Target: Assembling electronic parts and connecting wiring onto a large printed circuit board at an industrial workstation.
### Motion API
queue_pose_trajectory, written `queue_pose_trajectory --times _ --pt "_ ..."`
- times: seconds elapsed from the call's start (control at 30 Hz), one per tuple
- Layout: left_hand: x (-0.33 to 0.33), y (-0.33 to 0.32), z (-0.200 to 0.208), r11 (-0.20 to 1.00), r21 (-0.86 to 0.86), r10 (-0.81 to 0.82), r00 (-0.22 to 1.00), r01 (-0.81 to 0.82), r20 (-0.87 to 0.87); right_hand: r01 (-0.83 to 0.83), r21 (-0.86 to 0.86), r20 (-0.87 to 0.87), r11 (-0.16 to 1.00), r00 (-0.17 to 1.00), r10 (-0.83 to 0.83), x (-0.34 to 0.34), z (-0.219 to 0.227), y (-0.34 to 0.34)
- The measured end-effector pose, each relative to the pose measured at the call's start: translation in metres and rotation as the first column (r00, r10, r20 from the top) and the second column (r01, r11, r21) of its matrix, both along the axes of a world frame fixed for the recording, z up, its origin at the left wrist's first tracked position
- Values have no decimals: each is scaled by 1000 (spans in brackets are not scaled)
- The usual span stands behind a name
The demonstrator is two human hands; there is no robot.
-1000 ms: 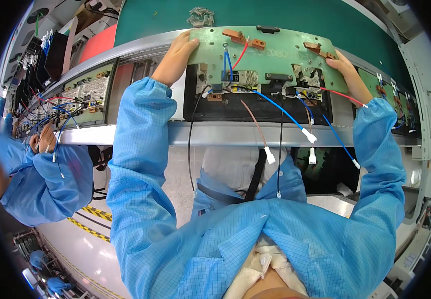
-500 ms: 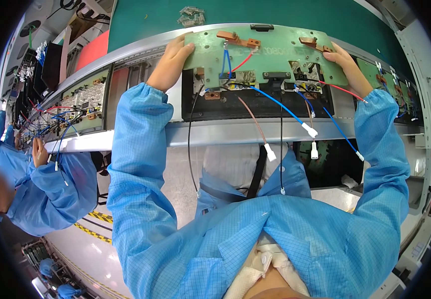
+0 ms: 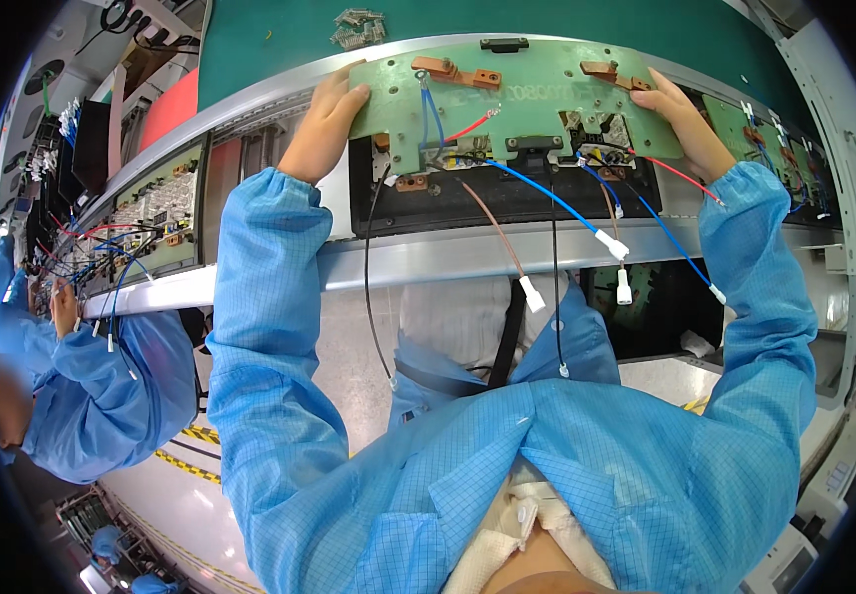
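A green insulating panel (image 3: 532, 104) with cut-outs and copper bars (image 3: 457, 74) on its face lies over a black tray (image 3: 487, 203). My left hand (image 3: 327, 124) is closed on the panel's left end, thumb on top. On the opposite end, my right hand (image 3: 683, 121) grips it the same way near another copper bar (image 3: 614, 75). Through the cut-outs a circuit board (image 3: 601, 134) partly shows. Blue wires (image 3: 547, 196), a red wire (image 3: 680, 178), a brown wire (image 3: 492, 220) and black wires hang toward me, several ending in white connectors (image 3: 532, 293).
A metal rail (image 3: 418, 255) runs along the near side. Screws (image 3: 358, 28) lie piled on the green mat (image 3: 279, 59). Other wired assemblies stand left (image 3: 155, 208) and right (image 3: 759, 148). A co-worker's hand (image 3: 63, 305) is at wires on the left.
The panel, tray and both hands sit slightly higher and further left in the picture, as does the surrounding bench. My grip looks the same. The co-worker's hand has shifted a little left.
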State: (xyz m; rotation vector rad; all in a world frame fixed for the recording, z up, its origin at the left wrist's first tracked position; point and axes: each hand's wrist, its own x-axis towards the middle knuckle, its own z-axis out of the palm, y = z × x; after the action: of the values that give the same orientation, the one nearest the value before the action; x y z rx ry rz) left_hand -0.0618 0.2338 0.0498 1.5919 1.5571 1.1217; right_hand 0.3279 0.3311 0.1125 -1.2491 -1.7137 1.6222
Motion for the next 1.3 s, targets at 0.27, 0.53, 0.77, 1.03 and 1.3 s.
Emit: queue_pose_trajectory --times 0.27,0.53,0.77,1.03,1.3 --pt "-5 0 -5 999 9 53 999 -53 13 -26 117 105 993 994 14 1 -10 8" --pt "1 1 -1 999 23 31 999 -32 31 -76 163 157 984 986 51 7 -13 14" --pt "4 4 -3 999 11 39 995 -40 89 -90 233 164 968 985 52 10 -21 16" --pt "17 -3 10 998 62 19 1000 -20 17 -124 367 198 922 979 53 18 -33 24" --pt "5 -1 -1 997 79 9 975 9 -222 -90 498 231 862 972 -33 13 -36 12"
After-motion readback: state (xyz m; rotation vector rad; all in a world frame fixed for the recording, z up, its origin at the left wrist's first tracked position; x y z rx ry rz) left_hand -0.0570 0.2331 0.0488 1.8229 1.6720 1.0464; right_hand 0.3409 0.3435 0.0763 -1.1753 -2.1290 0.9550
